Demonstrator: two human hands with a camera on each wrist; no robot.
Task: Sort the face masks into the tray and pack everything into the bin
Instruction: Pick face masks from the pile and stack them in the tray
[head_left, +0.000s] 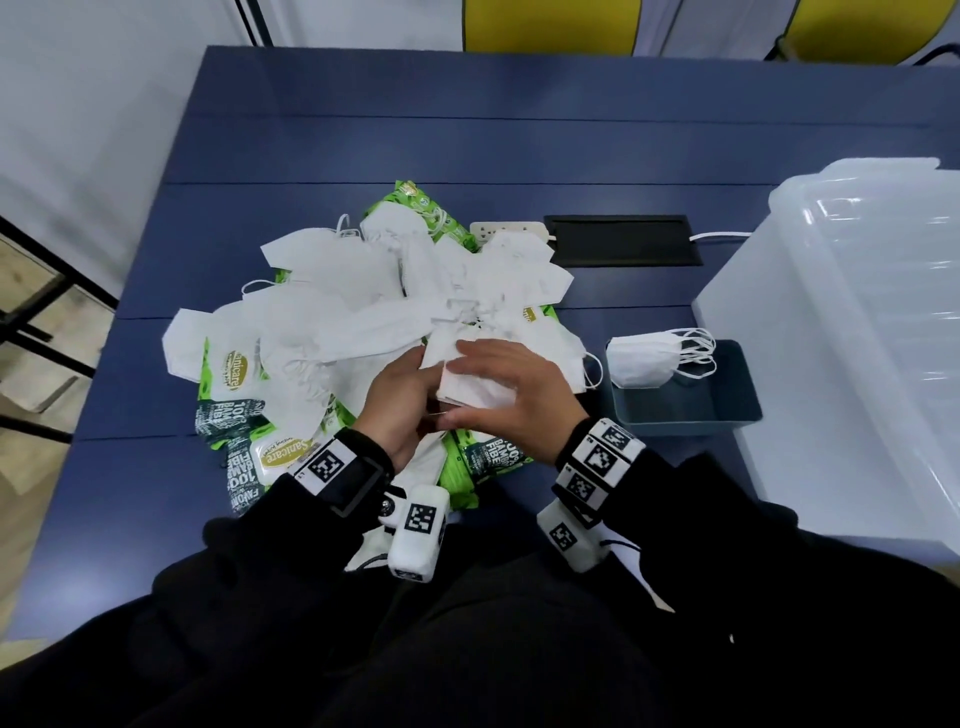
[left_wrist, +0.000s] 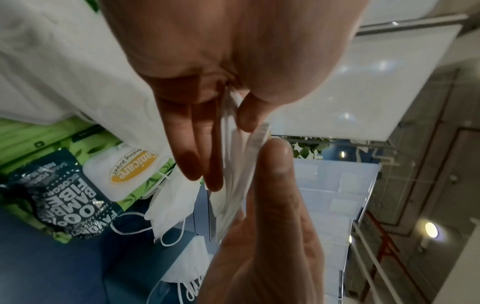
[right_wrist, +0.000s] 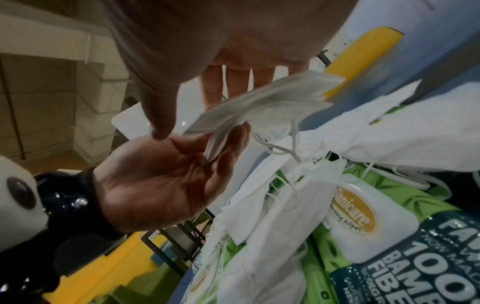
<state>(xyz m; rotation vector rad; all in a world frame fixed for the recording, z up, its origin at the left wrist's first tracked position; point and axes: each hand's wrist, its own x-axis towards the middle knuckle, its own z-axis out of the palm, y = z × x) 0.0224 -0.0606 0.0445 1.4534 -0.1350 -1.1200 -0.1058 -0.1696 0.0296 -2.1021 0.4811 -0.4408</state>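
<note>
Fingers (left_wrist: 197, 144) of the left hand (head_left: 397, 410) lie fairly straight against the near side of a small stack of folded masks (head_left: 470, 387), thumb pressed to its edge; the right hand (head_left: 511, 400) covers the stack from above, fingers curved over it, so the stack sits pinched between both hands. Beneath them a heap of loose masks (head_left: 363, 306) covers green wipe packs (head_left: 234, 374) on the blue table (head_left: 467, 135). Rightward, the grey tray (head_left: 727, 395) holds several stacked masks (head_left: 644, 358); the clear bin (head_left: 857, 322) stands just beside it.
</note>
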